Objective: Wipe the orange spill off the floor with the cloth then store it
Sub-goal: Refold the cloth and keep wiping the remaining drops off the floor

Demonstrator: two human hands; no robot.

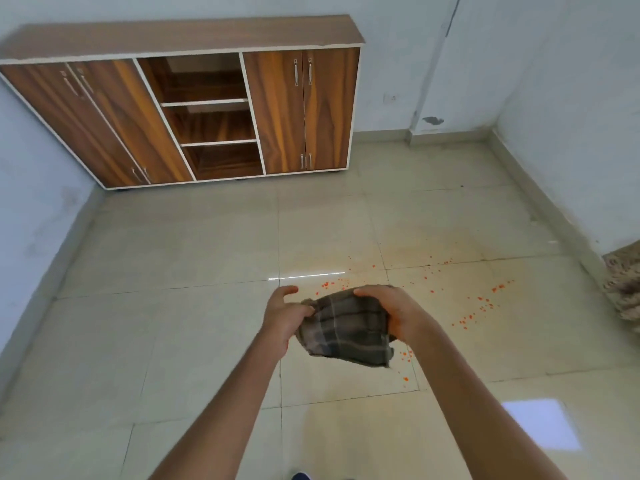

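Your left hand (282, 317) pinches the left edge of the checked grey cloth (346, 332). Your right hand (391, 313) clutches its right side, covering that edge, above the tiled floor (194, 271). The orange spill (478, 306) speckles the tiles to the right — some drops pass out of sight behind the cloth.

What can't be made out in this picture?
Head view only:
- Orange spill under the cloth: hidden by it and the right hand.
- Cabinet contents behind its closed doors.
- Patterned fabric at the right edge: cut off by the frame.
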